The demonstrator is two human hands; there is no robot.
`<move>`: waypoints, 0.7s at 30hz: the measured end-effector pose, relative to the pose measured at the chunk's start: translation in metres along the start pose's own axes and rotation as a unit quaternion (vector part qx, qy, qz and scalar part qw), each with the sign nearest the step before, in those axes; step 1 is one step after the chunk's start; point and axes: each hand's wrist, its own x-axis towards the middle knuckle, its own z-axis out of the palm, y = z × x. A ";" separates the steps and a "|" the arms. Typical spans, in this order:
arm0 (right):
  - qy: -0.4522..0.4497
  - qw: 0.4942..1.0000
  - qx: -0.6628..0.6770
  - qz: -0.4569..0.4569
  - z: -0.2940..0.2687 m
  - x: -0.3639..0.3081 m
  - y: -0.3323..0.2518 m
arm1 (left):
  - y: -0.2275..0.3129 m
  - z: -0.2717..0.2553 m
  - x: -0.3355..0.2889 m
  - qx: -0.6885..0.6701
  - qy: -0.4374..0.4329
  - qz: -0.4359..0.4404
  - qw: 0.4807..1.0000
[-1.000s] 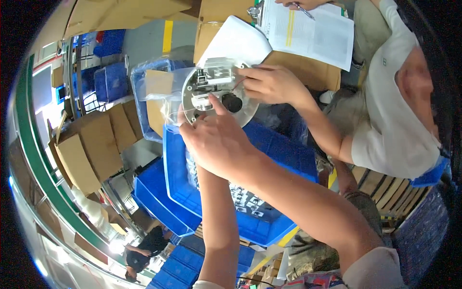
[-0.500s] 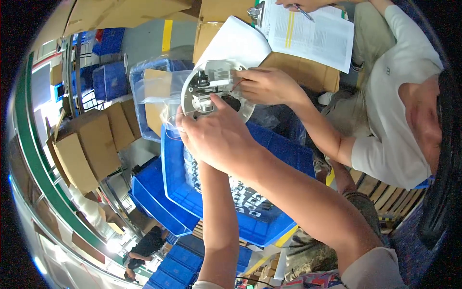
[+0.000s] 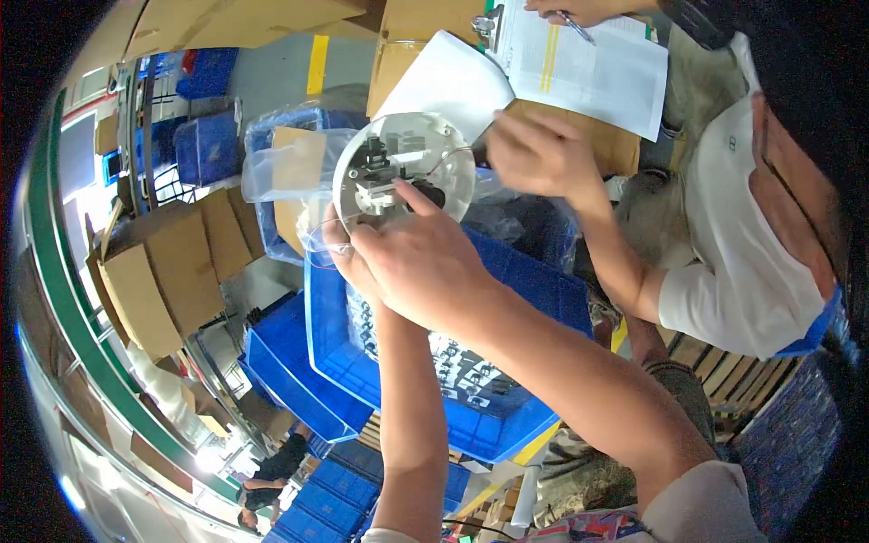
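A white round housing [image 3: 461,177] is held in the air above the far left corner of the blue bin [image 3: 534,282], its hollow side facing up. The left hand [image 3: 355,268] grasps its near left rim, fingers partly hidden by the right hand [image 3: 425,262] crossing in front. The right index finger is stretched out, its tip at the black-and-silver mechanism [image 3: 380,172] inside; whether the other right fingers are clenched on anything, I cannot tell. The housing being round, it offers no long axis. The mechanism lies just beyond the right fingertip, so that hand is nearer to it. A co-worker's hand [image 3: 539,161], blurred, is apart from the housing, beyond its right rim, near thin wires [image 3: 444,161].
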 end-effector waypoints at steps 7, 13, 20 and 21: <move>-0.049 0.989 0.013 0.139 0.010 -0.123 0.036 | 0.011 -0.036 0.003 0.002 0.119 -0.026 0.993; -0.201 0.948 -0.033 0.244 0.044 -0.172 0.046 | 0.028 -0.037 -0.003 -0.086 0.139 -0.117 0.980; -0.199 0.948 -0.067 0.238 0.046 -0.168 0.040 | 0.034 -0.045 0.025 -0.116 0.138 -0.113 0.977; -0.196 0.946 -0.070 0.247 0.045 -0.168 0.040 | 0.041 -0.033 0.022 -0.110 0.157 -0.095 0.977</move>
